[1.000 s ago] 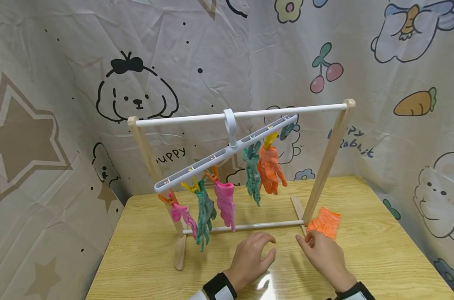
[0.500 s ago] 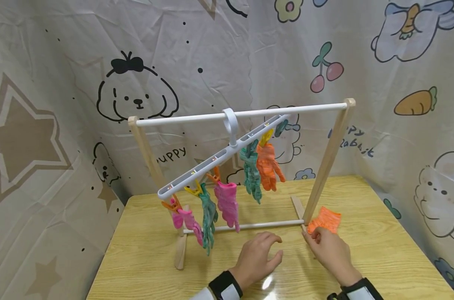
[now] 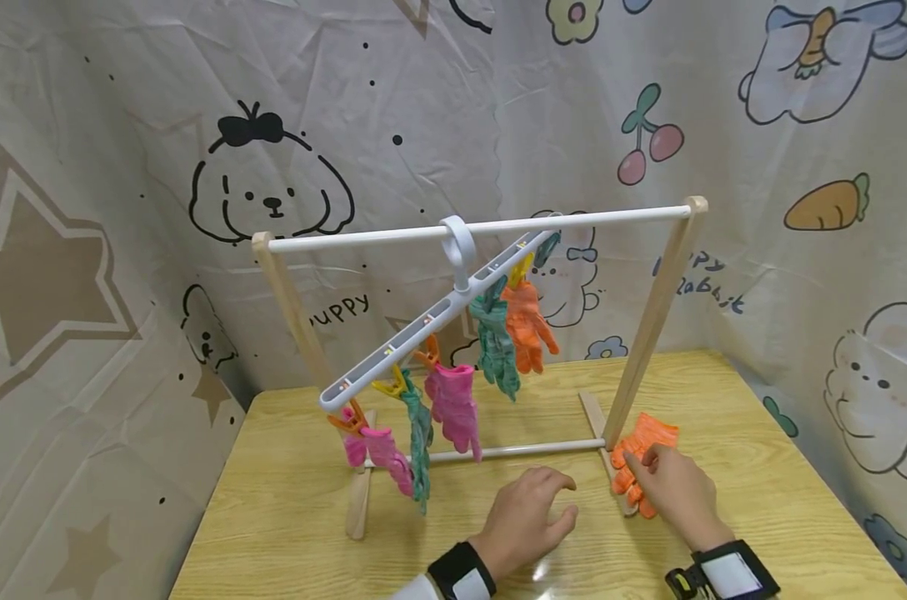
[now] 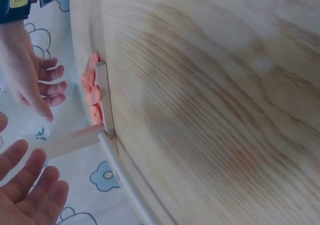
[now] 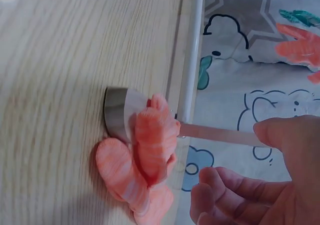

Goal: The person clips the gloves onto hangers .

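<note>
My right hand (image 3: 678, 492) hovers over an orange glove (image 3: 654, 429) lying on the table, partly across the rack's right foot. In the right wrist view a gap shows between the loosely bent fingers and the glove (image 5: 155, 140); the hand holds nothing. My left hand (image 3: 524, 517) is held above the table in front of the rack, with relaxed fingers and nothing in them. A pale grey clip hanger (image 3: 393, 358) hangs slanted on the rack. Clothespins on it hold pink gloves (image 3: 457, 408), green gloves (image 3: 494, 342) and an orange glove (image 3: 528, 325).
The rack has a white top bar (image 3: 588, 219), wooden posts (image 3: 652, 333) and a white lower bar (image 3: 536, 450) near the table (image 3: 273, 517). A green clothespin (image 3: 547, 247) at the hanger's far end holds no glove. A patterned curtain (image 3: 438, 100) stands behind.
My right hand has moved right, over the orange glove, uncovering its fingers. My left hand has drifted slightly right. The hanger has turned on its hook, its near end swinging right.
</note>
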`<state>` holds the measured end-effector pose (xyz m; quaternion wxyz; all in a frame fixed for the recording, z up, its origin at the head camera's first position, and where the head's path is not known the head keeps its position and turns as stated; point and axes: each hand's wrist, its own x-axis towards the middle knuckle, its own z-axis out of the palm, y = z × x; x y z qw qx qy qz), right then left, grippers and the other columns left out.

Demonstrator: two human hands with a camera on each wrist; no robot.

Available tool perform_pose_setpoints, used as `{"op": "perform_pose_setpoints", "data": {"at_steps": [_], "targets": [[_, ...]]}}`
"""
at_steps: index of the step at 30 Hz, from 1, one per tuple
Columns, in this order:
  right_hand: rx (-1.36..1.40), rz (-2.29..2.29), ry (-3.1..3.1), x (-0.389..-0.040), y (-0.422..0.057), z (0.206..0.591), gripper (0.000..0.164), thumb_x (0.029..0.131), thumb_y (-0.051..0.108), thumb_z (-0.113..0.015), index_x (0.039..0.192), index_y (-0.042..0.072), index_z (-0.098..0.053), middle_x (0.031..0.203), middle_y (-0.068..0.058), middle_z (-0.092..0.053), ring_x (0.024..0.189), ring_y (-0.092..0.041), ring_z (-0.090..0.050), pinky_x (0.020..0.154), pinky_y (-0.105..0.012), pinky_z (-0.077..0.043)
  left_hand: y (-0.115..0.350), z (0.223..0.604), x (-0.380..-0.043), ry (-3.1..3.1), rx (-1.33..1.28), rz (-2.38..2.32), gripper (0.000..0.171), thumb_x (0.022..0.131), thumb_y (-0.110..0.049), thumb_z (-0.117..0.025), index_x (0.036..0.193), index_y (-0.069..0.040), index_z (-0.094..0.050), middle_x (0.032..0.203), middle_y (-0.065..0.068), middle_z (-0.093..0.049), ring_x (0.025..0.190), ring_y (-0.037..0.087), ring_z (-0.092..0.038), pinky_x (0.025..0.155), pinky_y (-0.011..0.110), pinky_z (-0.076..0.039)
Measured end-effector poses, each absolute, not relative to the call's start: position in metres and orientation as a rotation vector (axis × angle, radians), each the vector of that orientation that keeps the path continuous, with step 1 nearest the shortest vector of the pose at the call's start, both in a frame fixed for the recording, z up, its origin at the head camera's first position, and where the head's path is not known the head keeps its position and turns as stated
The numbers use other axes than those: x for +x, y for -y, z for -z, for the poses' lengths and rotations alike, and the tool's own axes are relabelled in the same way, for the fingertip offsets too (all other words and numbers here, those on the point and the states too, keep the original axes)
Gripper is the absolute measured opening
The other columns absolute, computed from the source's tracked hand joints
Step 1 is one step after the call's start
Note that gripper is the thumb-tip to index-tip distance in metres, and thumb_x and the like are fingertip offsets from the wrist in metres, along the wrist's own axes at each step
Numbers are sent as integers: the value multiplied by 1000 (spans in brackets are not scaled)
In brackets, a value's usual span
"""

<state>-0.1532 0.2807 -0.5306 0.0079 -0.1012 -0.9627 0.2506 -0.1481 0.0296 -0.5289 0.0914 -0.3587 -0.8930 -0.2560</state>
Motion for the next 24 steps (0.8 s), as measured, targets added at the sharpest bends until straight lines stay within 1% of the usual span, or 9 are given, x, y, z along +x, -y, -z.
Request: {"op": "perform_pose_setpoints", "data": {"at_steps": [7, 17, 20, 24], "targets": [[-311, -801, 3019, -163, -286, 531, 52, 100, 45, -57, 108, -5, -65, 53, -2, -51, 44, -15, -48, 42, -30, -35, -35, 530, -148, 2640, -1079, 759, 20, 96, -27, -66, 114, -20, -70, 110, -6, -73, 101, 7, -68, 75, 17, -53], [-335, -787, 3031, -171, -291, 542, 54, 99, 44, -58, 115, -7, -64, 62, -5, -55, 52, -17, -51, 45, -32, -38, -39, 531, -146, 2637, -1116, 734, 18, 96, -26, -66, 113, -21, -70, 110, -7, -73, 99, 5, -68, 73, 15, -52], [-331, -771, 3049, -172, -293, 545, 54, 99, 43, -59, 114, -8, -63, 64, -5, -56, 53, -17, -52, 46, -33, -38, -39, 531, -145, 2651, -1126, 725, 18, 97, -27, -65, 113, -21, -70, 110, -8, -73, 98, 4, -67, 73, 14, -52], [-327, -762, 3082, -173, -294, 550, 43, 98, 39, -61, 100, -4, -64, 62, -5, -55, 52, -17, -53, 46, -33, -37, -39, 531, -145, 2671, -1133, 719, 18, 98, -28, -63, 113, -21, -71, 110, -8, -73, 97, 3, -67, 71, 13, -51]]}}
